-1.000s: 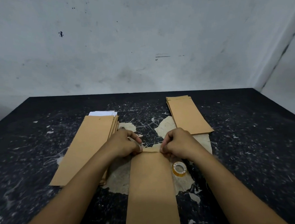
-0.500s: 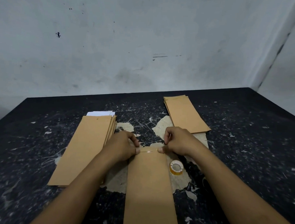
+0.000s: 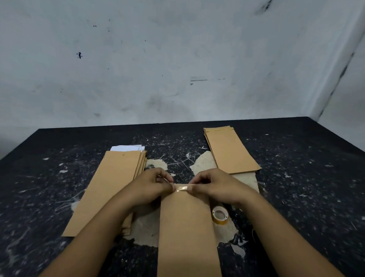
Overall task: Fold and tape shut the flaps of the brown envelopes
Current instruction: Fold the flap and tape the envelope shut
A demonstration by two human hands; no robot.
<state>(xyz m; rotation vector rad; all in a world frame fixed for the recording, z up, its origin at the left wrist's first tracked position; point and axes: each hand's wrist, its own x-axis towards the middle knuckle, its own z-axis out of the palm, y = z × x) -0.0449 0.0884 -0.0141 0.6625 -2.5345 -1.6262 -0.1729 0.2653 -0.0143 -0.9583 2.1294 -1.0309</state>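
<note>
A long brown envelope (image 3: 189, 233) lies lengthwise in front of me on the black table. A short strip of clear tape (image 3: 182, 188) stretches across its far end. My left hand (image 3: 150, 184) pinches the strip's left end and my right hand (image 3: 216, 185) pinches its right end, both held at the envelope's top edge. The folded flap is mostly hidden under my fingers. A small roll of tape (image 3: 220, 215) lies flat just right of the envelope.
A stack of brown envelopes (image 3: 110, 189) with white paper (image 3: 128, 148) under its far end lies to the left. A second brown stack (image 3: 230, 150) sits at the back right. The black table (image 3: 311, 186) is scratched, with torn pale patches in the middle.
My hands moved slightly apart, and the tape strip now shows stretched between them over the envelope's top edge. The view shifted a little.
</note>
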